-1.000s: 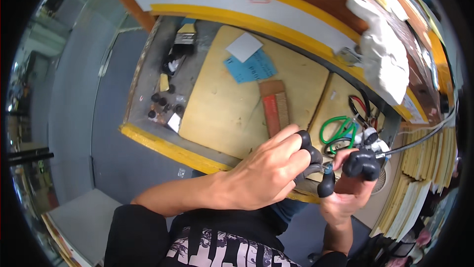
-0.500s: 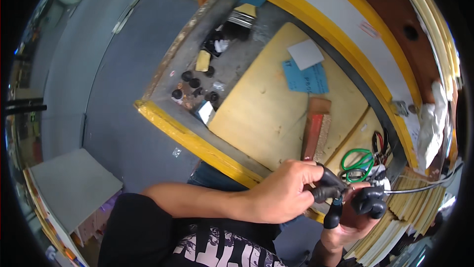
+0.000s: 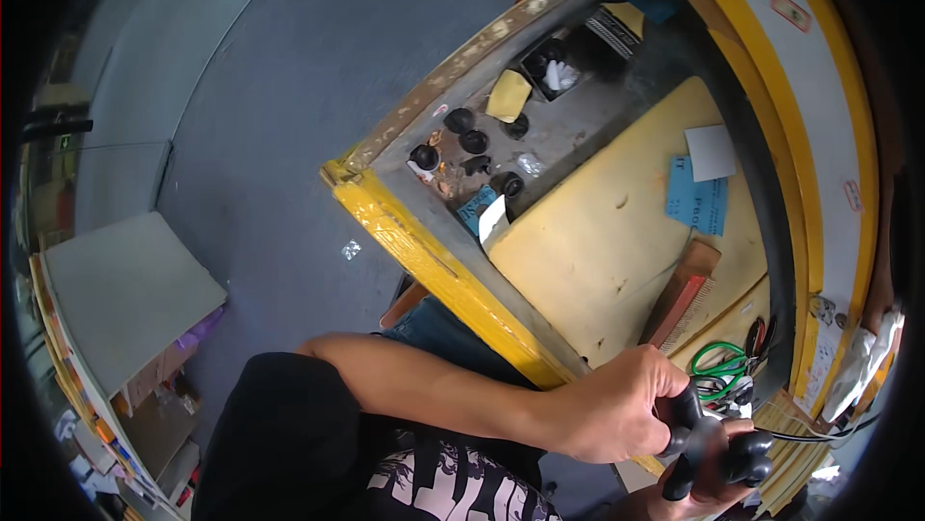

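Note:
My left hand (image 3: 617, 410) reaches across to the lower right with black rubber finger cots on its thumb and forefinger. Those two fingers are closed in a pinch right beside my right hand (image 3: 708, 497). Several fingers of the right hand also wear black finger cots and curl inward. A dark blurred spot lies between the two hands; whatever they hold there is too small and smeared to name. Just beyond them are green-handled scissors (image 3: 718, 362) and a wooden brush (image 3: 682, 294) with a red stripe, both inside an open drawer.
The drawer's yellow taped front (image 3: 434, 275) runs past my left forearm. Inside lie a foam pad (image 3: 597, 232), a blue card (image 3: 696, 198), a white square (image 3: 710, 152), a yellow sponge piece (image 3: 508, 96) and several black finger cots (image 3: 473, 141). A grey-topped shelf (image 3: 130, 294) stands at left.
The view has turned, so the drawer appears farther right. Both hands appear a little lower and farther right, still together. The small bluish bit at the fingertips no longer shows.

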Demonstrator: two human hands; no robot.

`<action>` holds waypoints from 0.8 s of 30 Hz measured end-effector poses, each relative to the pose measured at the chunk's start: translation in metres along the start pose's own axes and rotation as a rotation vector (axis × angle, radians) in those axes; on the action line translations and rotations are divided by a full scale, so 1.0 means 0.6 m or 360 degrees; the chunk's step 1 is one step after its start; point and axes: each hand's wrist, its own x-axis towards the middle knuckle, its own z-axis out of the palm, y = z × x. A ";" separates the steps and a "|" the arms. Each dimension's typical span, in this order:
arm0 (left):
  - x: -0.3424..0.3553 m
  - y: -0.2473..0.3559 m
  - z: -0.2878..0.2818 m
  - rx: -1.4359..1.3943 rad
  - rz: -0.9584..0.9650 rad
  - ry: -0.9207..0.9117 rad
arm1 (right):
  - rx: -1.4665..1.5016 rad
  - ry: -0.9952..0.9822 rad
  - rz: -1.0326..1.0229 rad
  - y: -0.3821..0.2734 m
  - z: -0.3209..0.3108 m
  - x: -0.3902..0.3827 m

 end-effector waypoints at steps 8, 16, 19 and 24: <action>-0.009 0.005 0.003 -0.0111 0.0204 0.0087 | -0.0004 0.0329 -0.0113 0.010 0.013 0.005; -0.016 0.005 -0.003 0.0152 0.0588 0.0024 | 0.0940 -0.0162 0.0175 0.065 -0.068 0.013; -0.012 0.000 -0.004 0.0089 0.0402 -0.0016 | 0.0000 0.0212 -0.0231 0.044 -0.039 0.007; -0.011 -0.007 0.004 -0.0547 0.0023 -0.0121 | -0.0206 0.0657 -0.0083 -0.009 0.022 0.018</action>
